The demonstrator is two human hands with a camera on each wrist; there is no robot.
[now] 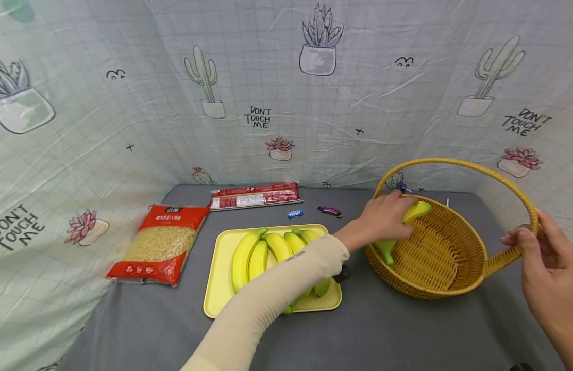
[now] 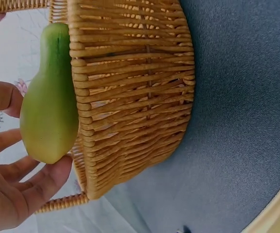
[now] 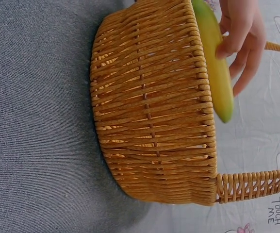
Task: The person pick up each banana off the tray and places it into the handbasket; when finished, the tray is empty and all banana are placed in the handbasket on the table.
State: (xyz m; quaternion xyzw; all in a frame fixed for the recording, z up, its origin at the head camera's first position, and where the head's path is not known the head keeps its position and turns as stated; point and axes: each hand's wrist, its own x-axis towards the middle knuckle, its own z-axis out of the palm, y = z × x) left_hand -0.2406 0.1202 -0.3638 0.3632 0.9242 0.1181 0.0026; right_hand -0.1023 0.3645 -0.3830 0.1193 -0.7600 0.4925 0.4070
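Observation:
My left hand (image 1: 383,219) grips a yellow banana with green ends (image 1: 417,211) at the near-left rim of the round wicker basket (image 1: 409,287). In the left wrist view, fingers and thumb curl round the banana (image 2: 52,102), which lies along the rim. The right wrist view shows it (image 3: 217,73) at the top edge of the woven wall (image 3: 149,107). On the far right, my right hand (image 1: 551,263) holds the basket's arched handle (image 1: 458,163) low on its right side. Several bananas (image 1: 242,257) lie on a pale yellow tray (image 1: 218,278), partly hidden by my left sleeve.
A red bag of pasta (image 1: 161,239) lies left of the tray. Behind the tray are long red packets (image 1: 256,197), a blue wrapped candy (image 1: 295,213) and a purple one (image 1: 330,211). A black object (image 1: 343,273) sits at the tray's right edge. Patterned cloth (image 1: 277,93) encloses the table.

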